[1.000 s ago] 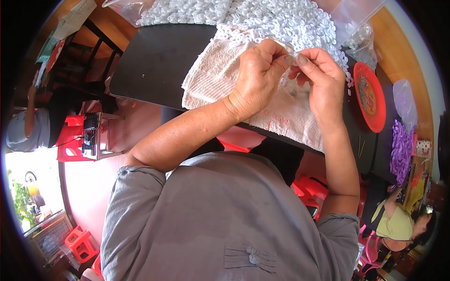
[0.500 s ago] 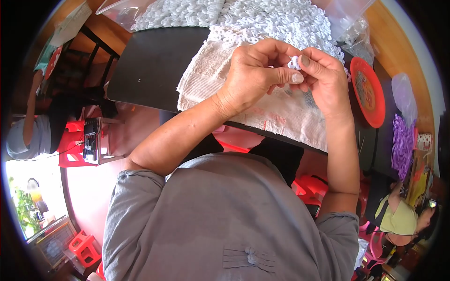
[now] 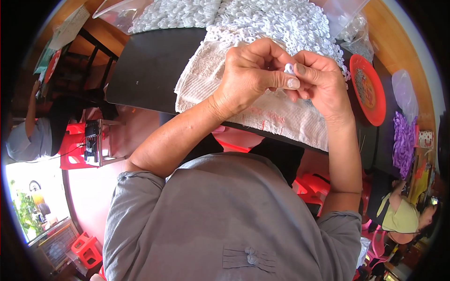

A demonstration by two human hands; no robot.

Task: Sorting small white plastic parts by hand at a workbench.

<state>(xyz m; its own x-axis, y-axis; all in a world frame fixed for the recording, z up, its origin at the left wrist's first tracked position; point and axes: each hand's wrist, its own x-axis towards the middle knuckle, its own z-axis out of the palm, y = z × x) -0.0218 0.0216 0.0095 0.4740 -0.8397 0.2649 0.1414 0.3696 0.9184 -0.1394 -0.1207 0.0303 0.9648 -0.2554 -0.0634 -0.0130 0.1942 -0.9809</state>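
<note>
A small white plastic piece with a rounded, looped end is pinched above a cream towel. My left hand grips it from the left, thumb and fingers closed. From the other side my right hand closes on it, with thumb and forefinger meeting at the piece. Fingers cover most of its lower part. Beyond the hands spreads a large heap of similar white ring-ended plastic pieces. Right of my right hand, a red plate holds small greyish bits too fine to name.
The towel lies over the near edge of a black table. Clear plastic bags stand around the heap. Purple strands hang at the far right. One person is at far left, another at lower right. Red stools stand about.
The white piece has turned between my fingers and now shows its rounded end upward. Both hands have shifted only slightly, staying together over the towel.
</note>
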